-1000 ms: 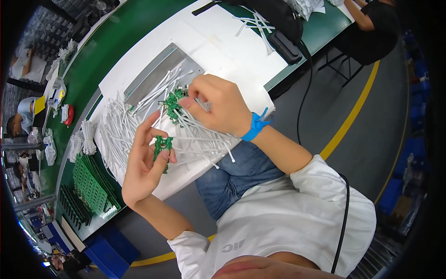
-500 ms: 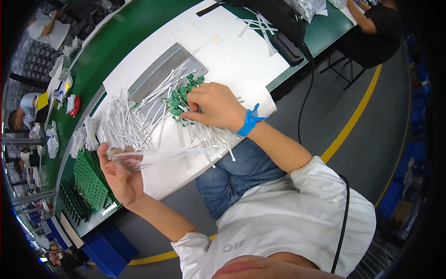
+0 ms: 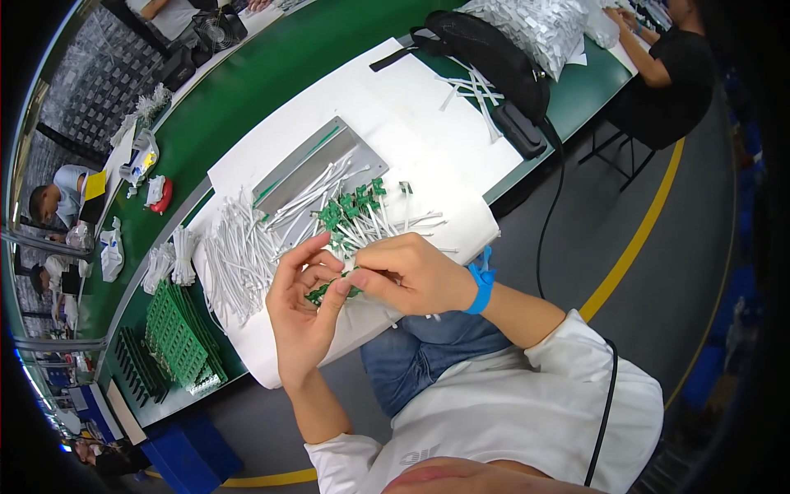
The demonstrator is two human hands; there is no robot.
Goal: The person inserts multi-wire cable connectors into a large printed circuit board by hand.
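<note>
My left hand (image 3: 300, 309) and my right hand (image 3: 424, 276) meet over the near edge of the white work sheet (image 3: 271, 366). Between the left thumb and fingers sits a small green circuit board (image 3: 317, 294), partly hidden by the fingers. The right thumb and forefinger pinch at its right end; exactly what lies between them is covered. Just beyond the hands is a heap of small green circuit boards (image 3: 354, 206) with white cables attached. Loose white cables (image 3: 239, 259) lie to the left, and others rest in a grey metal tray (image 3: 329, 152).
Green perforated panels (image 3: 177, 337) stack at the left, beside bundled white cables (image 3: 184, 253). A black bag (image 3: 485, 62) and a black box with a cord (image 3: 518, 130) lie at the far right. Another person (image 3: 671, 74) sits beyond them. Red tape dispenser (image 3: 162, 195) stands far left.
My left hand has come right and up to meet the right hand, which moved slightly nearer me. The white cables held in the left hand are gone from it; a green circuit board shows there.
</note>
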